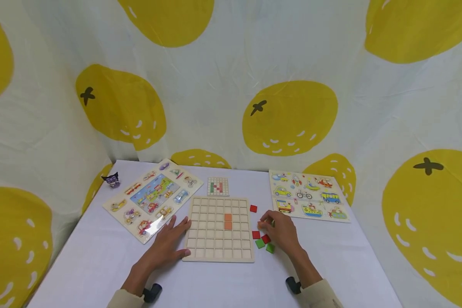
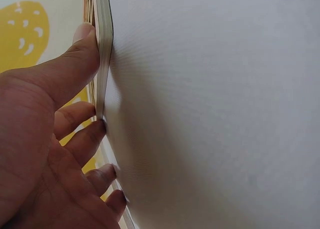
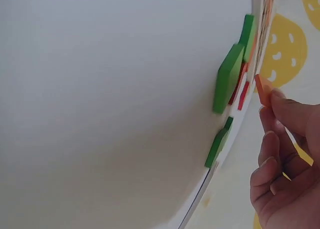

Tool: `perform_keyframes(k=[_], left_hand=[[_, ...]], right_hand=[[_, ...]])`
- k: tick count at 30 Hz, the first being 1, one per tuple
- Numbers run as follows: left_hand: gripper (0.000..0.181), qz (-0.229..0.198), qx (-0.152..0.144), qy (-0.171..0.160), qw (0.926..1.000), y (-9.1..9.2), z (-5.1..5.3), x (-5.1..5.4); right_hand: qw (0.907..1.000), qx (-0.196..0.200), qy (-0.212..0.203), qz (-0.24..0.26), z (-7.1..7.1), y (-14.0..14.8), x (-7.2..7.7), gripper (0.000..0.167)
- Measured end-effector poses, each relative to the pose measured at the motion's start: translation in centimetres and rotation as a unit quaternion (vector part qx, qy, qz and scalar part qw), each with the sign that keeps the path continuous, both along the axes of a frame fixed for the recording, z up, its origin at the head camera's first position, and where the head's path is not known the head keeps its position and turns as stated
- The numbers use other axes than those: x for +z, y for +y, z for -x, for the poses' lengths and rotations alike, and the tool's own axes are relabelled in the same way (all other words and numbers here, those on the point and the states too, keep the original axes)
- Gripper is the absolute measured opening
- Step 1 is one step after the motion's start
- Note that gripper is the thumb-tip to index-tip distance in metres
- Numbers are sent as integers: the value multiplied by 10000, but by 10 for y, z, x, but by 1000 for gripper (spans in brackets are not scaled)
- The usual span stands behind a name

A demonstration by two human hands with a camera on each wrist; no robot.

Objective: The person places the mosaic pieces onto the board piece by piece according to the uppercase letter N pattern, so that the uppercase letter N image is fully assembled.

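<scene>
A square wooden grid board (image 1: pixel 218 244) lies on the table in the head view, with two orange tiles (image 1: pixel 228 221) in neighbouring cells of one column. My left hand (image 1: pixel 164 244) rests at the board's left edge, fingers spread; thumb and fingertips touch that edge in the left wrist view. To the right of the board, my right hand (image 1: pixel 284 231) pinches an orange square tile (image 3: pixel 263 90) between thumb and fingers, raised off the table. Below and beside it lie red tiles (image 1: pixel 256 235) and green tiles (image 1: pixel 270 248). Another green tile is partly hidden by the hand.
Behind the board lies a small pattern card (image 1: pixel 217 187) with coloured squares. A picture puzzle board (image 1: pixel 138 193) is angled at the left, and a vehicle puzzle board (image 1: pixel 308 195) lies at the right. A small dark figurine (image 1: pixel 111 180) stands at the far left corner.
</scene>
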State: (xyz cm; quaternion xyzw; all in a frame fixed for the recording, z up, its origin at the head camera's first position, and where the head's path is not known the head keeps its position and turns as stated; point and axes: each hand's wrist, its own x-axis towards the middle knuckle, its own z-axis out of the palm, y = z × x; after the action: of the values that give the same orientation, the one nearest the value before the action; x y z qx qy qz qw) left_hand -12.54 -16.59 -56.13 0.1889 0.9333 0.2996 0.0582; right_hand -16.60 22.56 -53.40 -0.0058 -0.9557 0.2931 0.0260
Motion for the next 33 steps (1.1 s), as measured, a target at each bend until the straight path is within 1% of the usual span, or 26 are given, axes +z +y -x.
perform_keyframes(k=[4, 8, 11, 17, 19, 23, 28, 33], left_hand=[[90, 37, 15, -113, 9999, 1, 0, 0], [90, 36, 38, -53, 10000, 1, 0, 1], [90, 76, 44, -2, 10000, 2, 1, 2], [91, 112, 63, -139, 9998, 2, 2, 3], [91, 126, 73, -165, 9998, 2, 3, 3], [91, 117, 101, -182, 9997, 3, 4, 3], [91, 55, 146, -216, 9996, 4, 3, 2], [90, 127, 68, -136, 9998, 3, 0, 1]], right_hand=[[9989, -58, -68, 454, -3, -8, 1, 11], [9966, 8, -72, 820, -5, -20, 4, 12], [9957, 79, -100, 920, -6, -30, 6, 13], [9935, 344, -176, 1075, -5, -52, 7, 14], [9927, 437, -200, 1105, -5, -59, 6, 15], [9917, 550, -398, 1093, -4, -70, 2, 15], [9926, 661, -532, 869, -5, -78, -4, 17], [9942, 693, -519, 642, -6, -82, -8, 19]])
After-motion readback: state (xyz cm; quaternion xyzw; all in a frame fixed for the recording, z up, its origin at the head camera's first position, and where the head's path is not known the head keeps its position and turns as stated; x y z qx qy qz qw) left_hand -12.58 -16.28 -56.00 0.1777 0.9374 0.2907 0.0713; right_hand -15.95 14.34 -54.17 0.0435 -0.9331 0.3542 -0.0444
